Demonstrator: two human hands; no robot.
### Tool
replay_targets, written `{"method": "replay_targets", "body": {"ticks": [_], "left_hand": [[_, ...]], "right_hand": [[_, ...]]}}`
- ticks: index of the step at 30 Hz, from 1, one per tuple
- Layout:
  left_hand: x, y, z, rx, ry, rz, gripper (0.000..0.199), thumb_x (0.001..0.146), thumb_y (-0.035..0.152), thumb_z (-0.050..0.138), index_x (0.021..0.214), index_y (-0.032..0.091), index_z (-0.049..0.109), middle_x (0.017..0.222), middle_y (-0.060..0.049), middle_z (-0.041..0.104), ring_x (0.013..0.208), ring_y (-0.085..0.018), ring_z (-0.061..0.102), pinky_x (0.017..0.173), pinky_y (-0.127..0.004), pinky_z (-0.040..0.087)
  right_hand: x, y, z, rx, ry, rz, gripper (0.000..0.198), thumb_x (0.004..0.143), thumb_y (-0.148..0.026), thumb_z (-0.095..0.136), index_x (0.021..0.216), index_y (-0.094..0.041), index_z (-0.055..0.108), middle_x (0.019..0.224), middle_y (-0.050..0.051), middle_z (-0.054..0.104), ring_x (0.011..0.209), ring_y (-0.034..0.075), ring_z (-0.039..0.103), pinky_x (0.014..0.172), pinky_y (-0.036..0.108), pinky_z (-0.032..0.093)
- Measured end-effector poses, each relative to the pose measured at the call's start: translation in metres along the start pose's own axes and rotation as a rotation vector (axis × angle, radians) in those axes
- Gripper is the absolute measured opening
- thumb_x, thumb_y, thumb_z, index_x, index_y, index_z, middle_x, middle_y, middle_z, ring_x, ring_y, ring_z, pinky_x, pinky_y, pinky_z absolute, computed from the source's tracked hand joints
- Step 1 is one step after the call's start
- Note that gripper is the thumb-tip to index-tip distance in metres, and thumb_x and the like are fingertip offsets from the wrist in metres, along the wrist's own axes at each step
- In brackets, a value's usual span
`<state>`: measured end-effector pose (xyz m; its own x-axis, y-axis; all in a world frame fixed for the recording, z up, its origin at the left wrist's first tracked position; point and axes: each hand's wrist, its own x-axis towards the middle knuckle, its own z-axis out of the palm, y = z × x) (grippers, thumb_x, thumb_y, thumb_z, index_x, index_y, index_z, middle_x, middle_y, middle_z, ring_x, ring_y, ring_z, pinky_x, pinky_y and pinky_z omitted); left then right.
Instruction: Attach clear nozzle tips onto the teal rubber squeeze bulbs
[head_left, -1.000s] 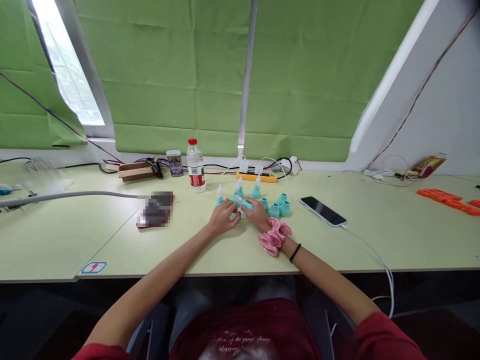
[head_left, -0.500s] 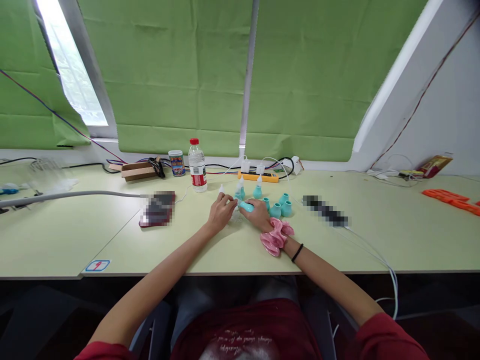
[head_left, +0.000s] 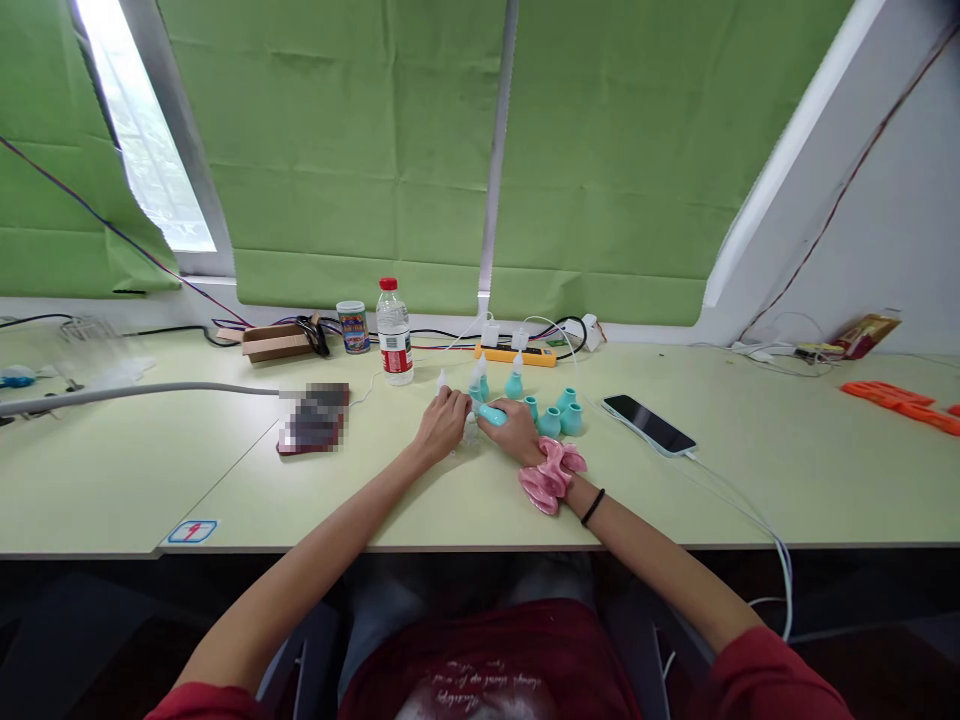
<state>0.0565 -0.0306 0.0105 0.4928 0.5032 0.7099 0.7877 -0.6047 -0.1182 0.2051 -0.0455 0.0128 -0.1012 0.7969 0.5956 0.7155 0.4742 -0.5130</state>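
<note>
My right hand (head_left: 514,430) is closed round a teal rubber bulb (head_left: 492,413), which lies tilted on its side with its mouth toward the left. At that mouth my left hand (head_left: 444,425) pinches a small clear nozzle, mostly hidden by the fingers. Below the fingertips sit some loose clear plastic pieces (head_left: 471,432). Just behind the hands stand teal bulbs with clear nozzles on them, one of them a capped bulb (head_left: 514,384). Several bare teal bulbs (head_left: 550,422) with open mouths cluster to the right of my right hand. A clear nozzle (head_left: 442,380) stands behind my left hand.
A water bottle (head_left: 395,335) and a tin can (head_left: 352,327) stand at the back left by a cardboard box (head_left: 277,342). Behind the bulbs lies an orange power strip (head_left: 517,354). To the right, a phone (head_left: 649,425) trails a white cable. A blurred-out device (head_left: 313,420) lies left.
My left fingers have curled in slightly more against the bulb's mouth. The right hand keeps its hold on the bulb, nearly unmoved.
</note>
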Motion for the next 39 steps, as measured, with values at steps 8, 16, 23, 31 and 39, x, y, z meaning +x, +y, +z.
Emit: {"method": "replay_targets", "body": {"ticks": [8, 16, 23, 31, 39], "left_hand": [[0.002, 0.005, -0.01, -0.444, 0.227, -0.364, 0.015, 0.086, 0.018, 0.025, 0.083, 0.017, 0.039, 0.075, -0.004, 0.049, 0.07, -0.015, 0.045, 0.061, -0.027, 0.04], [-0.003, 0.005, 0.004, -0.132, -0.035, -0.029, 0.011, 0.078, 0.016, 0.043, 0.073, 0.017, 0.052, 0.068, -0.005, 0.054, 0.074, -0.019, 0.045, 0.061, -0.03, 0.041], [-0.004, 0.001, 0.004, -0.263, -0.012, -0.153, 0.009, 0.074, 0.014, 0.046, 0.073, 0.018, 0.054, 0.066, -0.002, 0.058, 0.072, -0.016, 0.048, 0.054, -0.024, 0.04], [-0.003, 0.01, -0.02, -0.321, 0.114, -0.173, 0.018, 0.083, 0.023, 0.033, 0.085, 0.017, 0.05, 0.074, -0.003, 0.053, 0.071, -0.014, 0.049, 0.061, -0.025, 0.04], [-0.004, 0.008, -0.013, -0.207, 0.042, -0.03, 0.039, 0.082, 0.024, 0.03, 0.047, 0.016, 0.044, 0.046, -0.002, 0.045, 0.047, -0.011, 0.042, 0.047, -0.024, 0.03]], "right_hand": [[0.001, -0.007, -0.005, 0.09, -0.042, 0.0, 0.012, 0.072, -0.032, 0.051, 0.073, -0.024, 0.06, 0.074, 0.008, 0.062, 0.085, 0.026, 0.051, 0.064, 0.033, 0.04], [0.002, -0.005, -0.01, 0.071, 0.049, 0.03, 0.015, 0.074, -0.036, 0.05, 0.073, -0.025, 0.06, 0.071, 0.007, 0.062, 0.08, 0.024, 0.053, 0.061, 0.031, 0.041], [0.002, -0.002, -0.008, -0.005, -0.005, -0.008, 0.01, 0.072, -0.028, 0.05, 0.071, -0.023, 0.059, 0.07, 0.006, 0.062, 0.076, 0.023, 0.055, 0.06, 0.028, 0.039], [-0.006, -0.006, -0.003, -0.019, -0.046, -0.202, 0.017, 0.06, -0.023, 0.058, 0.076, -0.019, 0.057, 0.072, 0.003, 0.062, 0.068, 0.018, 0.056, 0.065, 0.026, 0.041], [-0.014, -0.014, 0.0, 0.061, -0.2, -0.228, 0.009, 0.07, -0.025, 0.052, 0.076, -0.021, 0.057, 0.073, 0.004, 0.062, 0.068, 0.02, 0.056, 0.065, 0.03, 0.042]]}}
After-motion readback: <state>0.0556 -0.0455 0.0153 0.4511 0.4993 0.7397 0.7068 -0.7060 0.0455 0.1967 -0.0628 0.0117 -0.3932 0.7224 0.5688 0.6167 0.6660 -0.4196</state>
